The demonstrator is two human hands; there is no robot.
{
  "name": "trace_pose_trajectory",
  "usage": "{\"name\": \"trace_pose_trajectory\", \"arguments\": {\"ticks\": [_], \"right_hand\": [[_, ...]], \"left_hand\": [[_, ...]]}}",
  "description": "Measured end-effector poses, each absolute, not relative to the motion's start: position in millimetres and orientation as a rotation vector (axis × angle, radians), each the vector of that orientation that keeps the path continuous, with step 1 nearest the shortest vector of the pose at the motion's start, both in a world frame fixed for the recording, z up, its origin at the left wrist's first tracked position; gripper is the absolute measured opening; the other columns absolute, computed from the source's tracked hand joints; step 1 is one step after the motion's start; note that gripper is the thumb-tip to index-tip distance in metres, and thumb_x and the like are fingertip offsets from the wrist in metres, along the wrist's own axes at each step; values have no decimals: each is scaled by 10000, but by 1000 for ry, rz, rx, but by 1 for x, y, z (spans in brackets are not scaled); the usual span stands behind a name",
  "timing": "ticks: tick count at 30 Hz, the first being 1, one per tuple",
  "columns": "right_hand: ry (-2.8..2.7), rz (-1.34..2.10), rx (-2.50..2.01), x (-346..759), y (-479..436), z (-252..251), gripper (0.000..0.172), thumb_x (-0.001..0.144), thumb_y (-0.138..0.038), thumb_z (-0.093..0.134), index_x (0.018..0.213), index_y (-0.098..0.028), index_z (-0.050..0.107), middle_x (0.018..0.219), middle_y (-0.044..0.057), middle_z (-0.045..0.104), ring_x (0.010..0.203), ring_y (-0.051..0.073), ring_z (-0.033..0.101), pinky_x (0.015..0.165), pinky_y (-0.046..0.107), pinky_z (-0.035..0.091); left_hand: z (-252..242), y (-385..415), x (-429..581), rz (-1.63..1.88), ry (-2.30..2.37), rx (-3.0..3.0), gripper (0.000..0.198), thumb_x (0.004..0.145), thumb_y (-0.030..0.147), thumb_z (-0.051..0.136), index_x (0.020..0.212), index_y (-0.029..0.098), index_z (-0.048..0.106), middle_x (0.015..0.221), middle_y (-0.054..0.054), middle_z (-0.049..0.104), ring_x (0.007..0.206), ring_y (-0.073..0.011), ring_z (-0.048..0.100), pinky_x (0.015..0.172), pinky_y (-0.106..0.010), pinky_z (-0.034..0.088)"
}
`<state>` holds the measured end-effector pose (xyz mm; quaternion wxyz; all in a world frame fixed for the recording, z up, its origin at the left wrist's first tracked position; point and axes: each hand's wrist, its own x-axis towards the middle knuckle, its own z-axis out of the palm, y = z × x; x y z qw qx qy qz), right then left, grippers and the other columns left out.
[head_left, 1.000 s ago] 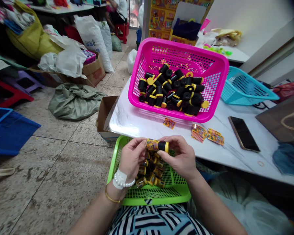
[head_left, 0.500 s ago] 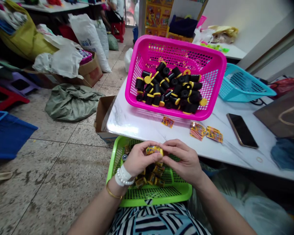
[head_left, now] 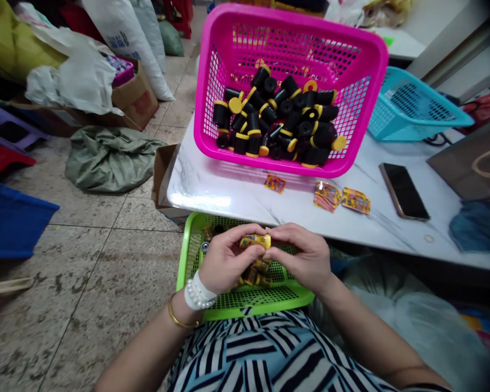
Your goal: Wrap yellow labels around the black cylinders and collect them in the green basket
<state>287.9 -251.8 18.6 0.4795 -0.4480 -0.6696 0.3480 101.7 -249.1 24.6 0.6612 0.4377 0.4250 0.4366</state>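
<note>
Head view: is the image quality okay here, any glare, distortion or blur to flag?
In the head view, glare whitens the marble-look table near its edge; also in the head view, wide-angle distortion bows the pink plastic basket; the yellow-labelled tube between the left hand and right hand shows no obvious blur.

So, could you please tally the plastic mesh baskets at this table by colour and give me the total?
Pink mesh basket: 1
Turquoise mesh basket: 1
Green mesh basket: 1
Total: 3
</note>
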Motion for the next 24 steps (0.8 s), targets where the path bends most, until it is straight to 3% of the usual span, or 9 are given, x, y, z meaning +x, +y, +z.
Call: {"name": "trace_pose_trajectory", "arguments": {"ticks": [4,10,13,15,17,19,21,24], "right_hand": [[-1258,1263,-1189,282,-258,13,186,665,-269,844,828,-225,766,768,22,732,656,164,685,615,304,605],[-1063,1652,-1269,284,-254,0,243,679,-352,827,796,-156,742,599,7,708,518,134,653,560,281,581],[-1201,1513,-1239,283,-255,0,261,687,-341,822,882,-181,753,763,35,749,634,153,689,625,303,598],[-1383,1254,-1206,284,-257,2,288,692,-297,824,964,-228,759,903,50,753,784,183,706,728,341,605],[-1554,1013,-1157,285,-258,4,296,700,-261,821,991,-270,764,964,53,748,875,205,701,805,375,596],[-1637,907,-1121,287,-259,4,289,686,-246,832,966,-289,771,962,49,753,877,213,702,824,392,593],[-1598,949,-1133,287,-261,3,274,661,-258,849,925,-278,777,927,49,756,836,211,706,779,380,605],[-1329,1253,-1198,284,-264,0,233,648,-309,855,848,-227,767,843,41,753,715,183,707,670,333,615]], "left_hand": [[23,-253,104,1021,997,1225,257,747,141,736,994,198,776,1003,-103,728,947,-213,646,905,-303,479],[12,-250,100,941,972,1229,333,688,105,761,1001,216,779,984,-110,709,956,-226,617,937,-323,456],[12,-252,95,943,973,1097,463,616,117,826,1064,200,741,974,-97,696,918,-220,636,856,-292,489],[12,-256,92,945,978,1011,502,655,192,827,1137,188,686,900,-77,693,761,-189,648,713,-263,505],[12,-261,91,901,1006,965,395,750,298,764,1108,164,666,751,-47,665,571,-148,598,555,-235,468],[12,-264,91,844,1048,972,299,803,343,706,1032,154,670,686,-35,641,501,-132,555,487,-224,435],[13,-265,92,847,1097,1043,254,799,314,706,1001,162,681,764,-56,670,571,-142,583,528,-228,461],[14,-262,92,910,1127,1246,257,746,232,750,998,188,719,945,-82,705,809,-185,629,738,-261,500]]}}
